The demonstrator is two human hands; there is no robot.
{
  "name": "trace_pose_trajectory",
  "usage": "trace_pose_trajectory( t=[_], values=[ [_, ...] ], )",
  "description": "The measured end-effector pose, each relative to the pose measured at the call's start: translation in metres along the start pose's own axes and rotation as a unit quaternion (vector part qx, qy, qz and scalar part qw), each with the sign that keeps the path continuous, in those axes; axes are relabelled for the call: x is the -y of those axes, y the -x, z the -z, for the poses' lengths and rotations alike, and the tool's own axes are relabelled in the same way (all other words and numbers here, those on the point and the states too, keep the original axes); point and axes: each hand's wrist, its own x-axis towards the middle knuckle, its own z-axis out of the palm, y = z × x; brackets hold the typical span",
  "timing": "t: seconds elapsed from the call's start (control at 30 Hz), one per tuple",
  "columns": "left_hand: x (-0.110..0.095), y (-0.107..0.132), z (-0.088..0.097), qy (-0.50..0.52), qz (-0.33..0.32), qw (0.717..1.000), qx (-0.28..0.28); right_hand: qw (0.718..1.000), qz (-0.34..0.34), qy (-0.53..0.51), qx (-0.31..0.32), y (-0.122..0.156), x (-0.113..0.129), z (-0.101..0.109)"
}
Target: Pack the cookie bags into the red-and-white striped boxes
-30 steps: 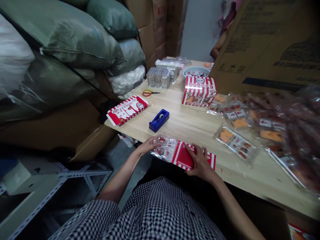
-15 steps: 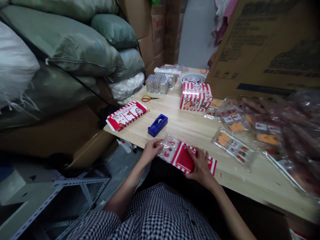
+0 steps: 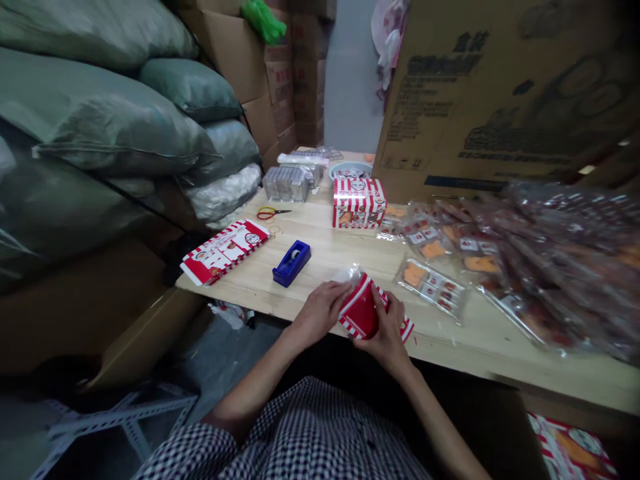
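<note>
At the table's front edge, my right hand (image 3: 386, 330) grips a red-and-white striped cardboard box (image 3: 361, 312), thumb and fingers on either side of it. My left hand (image 3: 323, 310) is at the box's left end, fingers closed together on a clear plastic packet (image 3: 349, 273). Only a shiny strip of the packet shows above those fingers; the rest is hidden by the hand and the box. A blue tape dispenser (image 3: 292, 263) stands a short way beyond my left hand. To the right of the box lies a sealed clear packet (image 3: 433, 287) of small toy-like pieces.
Flat striped cartons (image 3: 227, 250) lie stacked at the left edge, near yellow-and-red scissors (image 3: 270, 213). A made-up striped box (image 3: 359, 203) stands farther back, before a pale blue basin (image 3: 370, 168). Packets (image 3: 550, 267) heap up on the right, below a large brown carton (image 3: 450, 120).
My left hand has moved right, up against the box, and the packet now shows far less. My right hand keeps its grip on the box. The camera view has turned right.
</note>
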Motion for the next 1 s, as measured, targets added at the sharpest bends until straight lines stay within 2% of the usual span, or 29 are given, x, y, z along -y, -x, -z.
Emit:
trace_pose_trajectory(
  t=[0.1, 0.13, 0.17, 0.2, 0.3, 0.4, 0.47, 0.57, 0.63, 0.7, 0.77, 0.83, 1.0],
  values=[
    [-0.018, -0.006, -0.01, -0.017, -0.029, 0.993, -0.112, 0.989, -0.073, -0.058, -0.118, -0.001, 0.014, -0.003],
    [-0.022, -0.007, -0.015, 0.014, -0.017, 0.991, -0.135, 0.98, -0.099, -0.076, -0.155, 0.0, 0.019, -0.003],
    [-0.024, -0.009, -0.02, 0.064, 0.004, 0.989, -0.135, 0.972, -0.121, -0.092, -0.182, 0.001, 0.024, -0.003],
    [-0.025, -0.01, -0.026, 0.125, 0.028, 0.985, -0.113, 0.965, -0.137, -0.11, -0.196, 0.002, 0.027, -0.002],
    [-0.018, -0.015, -0.036, 0.265, 0.067, 0.962, 0.0, 0.943, -0.166, -0.216, -0.192, 0.007, 0.029, 0.01],
    [-0.011, -0.02, -0.035, 0.27, 0.052, 0.958, 0.084, 0.894, -0.187, -0.36, -0.19, 0.005, 0.018, 0.033],
    [-0.011, -0.022, -0.032, 0.266, 0.045, 0.956, 0.116, 0.858, -0.186, -0.437, -0.194, -0.002, 0.011, 0.046],
    [-0.02, -0.02, -0.031, 0.298, 0.057, 0.948, 0.101, 0.798, -0.19, -0.529, -0.218, -0.012, 0.01, 0.052],
    [-0.027, -0.016, -0.033, 0.318, 0.08, 0.942, 0.066, 0.761, -0.206, -0.564, -0.243, -0.013, 0.017, 0.048],
    [-0.033, -0.012, -0.034, 0.31, 0.102, 0.945, 0.023, 0.738, -0.218, -0.583, -0.263, -0.01, 0.026, 0.044],
    [-0.037, -0.01, -0.035, 0.28, 0.113, 0.953, -0.017, 0.73, -0.223, -0.584, -0.276, -0.006, 0.034, 0.043],
    [-0.039, -0.011, -0.035, 0.259, 0.113, 0.958, -0.039, 0.736, -0.23, -0.569, -0.286, -0.005, 0.039, 0.045],
    [-0.031, -0.014, -0.038, 0.299, 0.114, 0.946, -0.042, 0.752, -0.233, -0.542, -0.294, -0.012, 0.04, 0.051]
  ],
)
